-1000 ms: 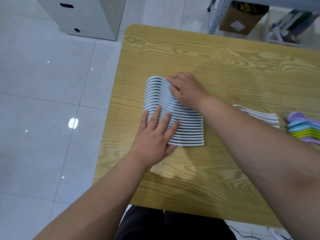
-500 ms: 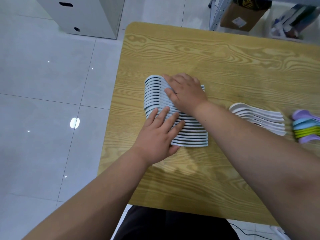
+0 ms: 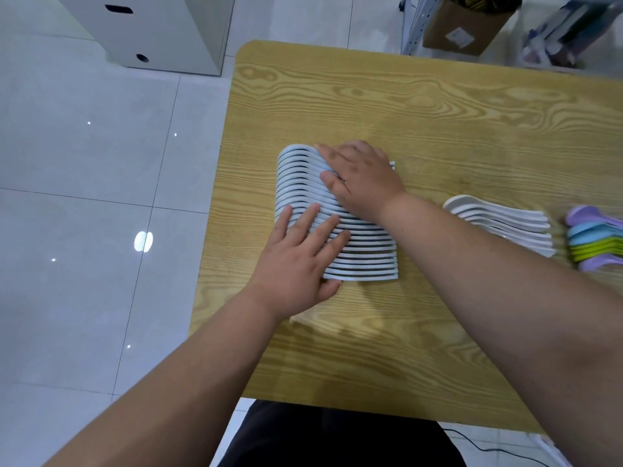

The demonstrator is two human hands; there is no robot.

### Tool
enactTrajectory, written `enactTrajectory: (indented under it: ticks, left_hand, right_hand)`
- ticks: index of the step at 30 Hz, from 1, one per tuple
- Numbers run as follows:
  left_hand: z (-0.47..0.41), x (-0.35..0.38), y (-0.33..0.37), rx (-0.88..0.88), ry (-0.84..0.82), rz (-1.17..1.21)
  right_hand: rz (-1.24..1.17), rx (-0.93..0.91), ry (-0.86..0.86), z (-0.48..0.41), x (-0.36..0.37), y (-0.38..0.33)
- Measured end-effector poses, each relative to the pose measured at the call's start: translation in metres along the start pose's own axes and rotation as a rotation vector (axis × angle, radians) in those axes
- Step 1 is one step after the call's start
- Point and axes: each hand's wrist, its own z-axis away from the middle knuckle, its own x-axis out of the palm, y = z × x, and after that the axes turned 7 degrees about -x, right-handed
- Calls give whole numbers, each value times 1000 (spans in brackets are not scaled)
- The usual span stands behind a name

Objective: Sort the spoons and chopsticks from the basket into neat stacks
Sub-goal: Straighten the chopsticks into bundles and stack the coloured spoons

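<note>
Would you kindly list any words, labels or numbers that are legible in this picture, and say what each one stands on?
No text here can be read.
White label on the cardboard box: print too small and blurred to read.
Packets beside the box: blurred, nothing legible.
Spoons, table, white cabinet: no lettering visible.

No writing can be read. The white label (image 3: 457, 38) on the cardboard box (image 3: 478, 20), far beyond the right hand (image 3: 362, 180), is too blurred to make out.
</note>
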Motion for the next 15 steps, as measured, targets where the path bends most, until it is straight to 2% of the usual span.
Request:
enactTrajectory:
  ticks: [15]
  left_hand:
    - [0, -1, 5, -30, -24, -15]
  right_hand:
    - [1, 5, 21, 2, -1, -9]
